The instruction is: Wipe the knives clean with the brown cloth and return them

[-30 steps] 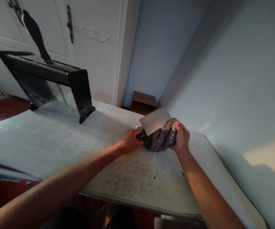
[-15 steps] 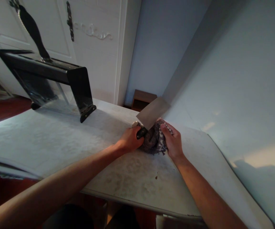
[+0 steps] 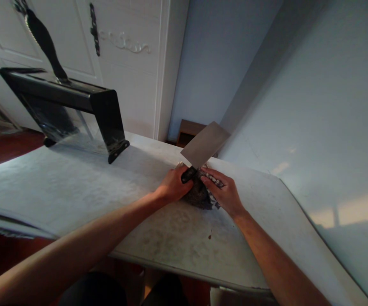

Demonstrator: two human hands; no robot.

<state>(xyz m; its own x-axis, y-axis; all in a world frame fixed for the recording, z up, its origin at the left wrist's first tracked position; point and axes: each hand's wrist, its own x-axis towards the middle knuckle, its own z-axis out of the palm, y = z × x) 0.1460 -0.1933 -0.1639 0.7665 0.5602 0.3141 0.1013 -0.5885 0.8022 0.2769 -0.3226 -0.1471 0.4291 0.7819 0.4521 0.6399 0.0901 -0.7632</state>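
My left hand (image 3: 175,183) is closed around the black handle of a cleaver (image 3: 205,144), near the middle of the table. Its broad grey blade points up and away to the right. My right hand (image 3: 224,190) pinches a dark, white-patterned cloth (image 3: 199,194) close to where the blade meets the handle. The bunched cloth hangs down between both hands, and its lower part sits just above or on the tabletop; I cannot tell which. Part of the handle is hidden by my left fingers.
On the left of the white table (image 3: 152,238) stands a black knife block (image 3: 104,102) with clear sides and a black-handled tool in its top. A white cabinet (image 3: 129,85) rises behind. The wall (image 3: 324,127) borders the table's right side. A small brown spot (image 3: 209,236) marks the tabletop.
My right hand has moved left with the cloth, toward the handle end of the blade. The cleaver's blade has risen slightly, and more of it shows.
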